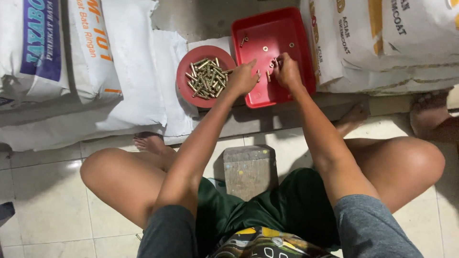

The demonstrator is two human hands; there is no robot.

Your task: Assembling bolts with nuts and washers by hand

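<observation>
A red rectangular tray (282,28) lies on the floor ahead of me with a few small metal nuts, washers and bolts scattered in it. Left of it sits a round red plate (184,79) piled with several brass-coloured bolts (206,78). My left hand (243,79) rests at the tray's left edge, between plate and tray, its fingers pinching a small metal piece. My right hand (287,71) is inside the tray with fingers curled around small metal parts near a loose bolt (267,76). What exactly each hand holds is partly hidden.
White cement-type sacks are stacked at the left (95,57) and right (382,43). A grey concrete block (248,169) stands between my bare knees on the white tiled floor (43,200). Another person's foot (428,112) shows at the right edge.
</observation>
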